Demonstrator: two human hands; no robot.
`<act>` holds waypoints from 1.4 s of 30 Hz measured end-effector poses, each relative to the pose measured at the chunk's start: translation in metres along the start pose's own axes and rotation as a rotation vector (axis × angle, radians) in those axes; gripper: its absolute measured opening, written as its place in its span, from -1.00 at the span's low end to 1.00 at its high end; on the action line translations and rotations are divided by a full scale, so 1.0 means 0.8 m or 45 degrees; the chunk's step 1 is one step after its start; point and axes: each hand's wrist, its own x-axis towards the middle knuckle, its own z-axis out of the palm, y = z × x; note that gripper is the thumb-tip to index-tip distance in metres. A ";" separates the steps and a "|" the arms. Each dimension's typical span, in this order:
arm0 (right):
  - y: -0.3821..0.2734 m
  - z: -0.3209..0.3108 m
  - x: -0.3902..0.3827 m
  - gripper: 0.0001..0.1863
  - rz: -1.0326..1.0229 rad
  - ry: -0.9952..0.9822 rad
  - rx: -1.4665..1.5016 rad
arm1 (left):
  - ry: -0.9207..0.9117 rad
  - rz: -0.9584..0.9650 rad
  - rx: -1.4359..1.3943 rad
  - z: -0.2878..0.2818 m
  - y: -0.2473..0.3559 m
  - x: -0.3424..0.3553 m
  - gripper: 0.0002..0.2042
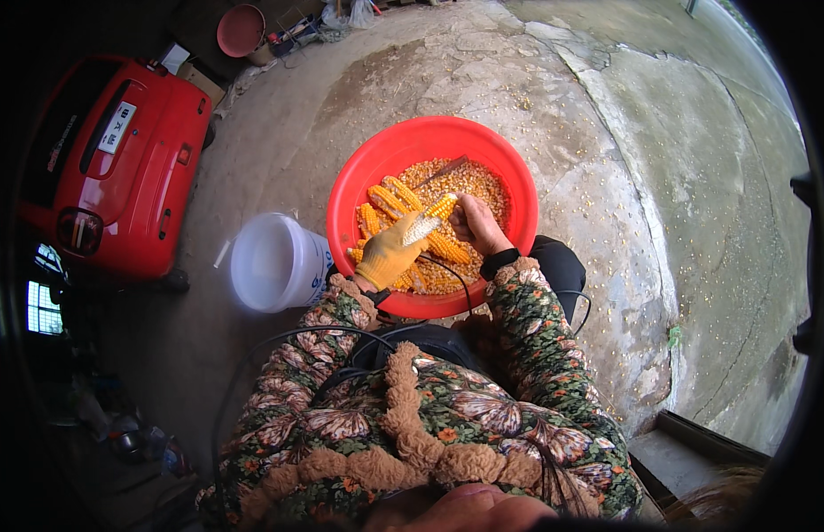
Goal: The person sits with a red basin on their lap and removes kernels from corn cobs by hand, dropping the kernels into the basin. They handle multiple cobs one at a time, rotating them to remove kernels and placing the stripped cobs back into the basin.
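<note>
A red basin [359, 155] holds loose corn kernels [483, 191] and several whole yellow corn cobs [392, 197]. My left hand [387, 257], in a yellow glove, is closed around the lower end of a corn cob [440, 209] held over the basin. Pale, stripped cob shows near the glove, while yellow kernels still cover the far end. My bare right hand [479, 223] has its fingers curled, with the thumb side against that far end. Behind the cobs, a dark, flat, narrow piece [447, 170] lies on the kernels; its kind is unclear.
Left of the basin stands a white bucket [309, 264]. A red car [150, 177] is parked farther left. Kernels lie scattered over the cracked concrete floor [598, 204] on the right. A black cable [279, 335] crosses my lap and reaches the basin. Far back sits a reddish round pan [241, 31].
</note>
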 end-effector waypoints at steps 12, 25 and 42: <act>0.016 -0.002 0.009 -0.72 -0.092 0.083 -0.130 | 0.057 0.119 0.041 0.007 -0.022 -0.001 -0.48; 0.004 0.008 0.001 -0.73 0.049 0.015 -0.010 | 0.051 0.107 -0.030 0.006 -0.019 -0.001 -0.47; 0.012 -0.004 0.014 -0.75 0.244 0.106 -0.011 | -0.016 0.069 0.183 0.000 -0.009 -0.006 -0.52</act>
